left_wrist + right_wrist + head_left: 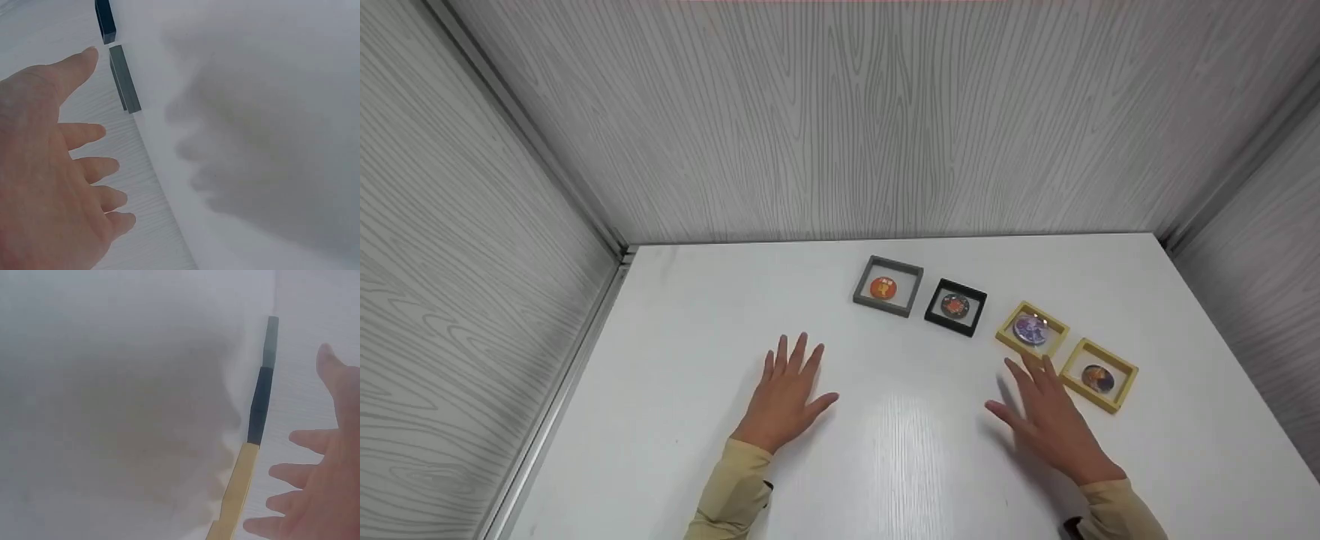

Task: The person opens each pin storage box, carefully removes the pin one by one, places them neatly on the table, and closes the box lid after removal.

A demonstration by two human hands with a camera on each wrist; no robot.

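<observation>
Four small square frames would be several in a slanting row on the white table: a grey frame [919, 283] around an orange round badge [883, 288], a black frame [934, 319] with a dark round badge [955, 305], a yellow frame [1054, 324] with a purple round badge [1030, 328], and another yellow frame [1091, 396] with an orange-and-dark round badge [1098, 378]. My left hand [781, 397] is spread above the table, left of the frames, holding nothing. My right hand [1054, 420] is also spread and holds nothing; its fingertips overlap the yellow frames' near edges in the head view.
The white table [675, 322] meets a grey wood-grain panel [870, 120] at the back. Similar panels stand at the left [450, 300] and right [1260, 247]. A metal rail [562, 405] runs along the table's left edge.
</observation>
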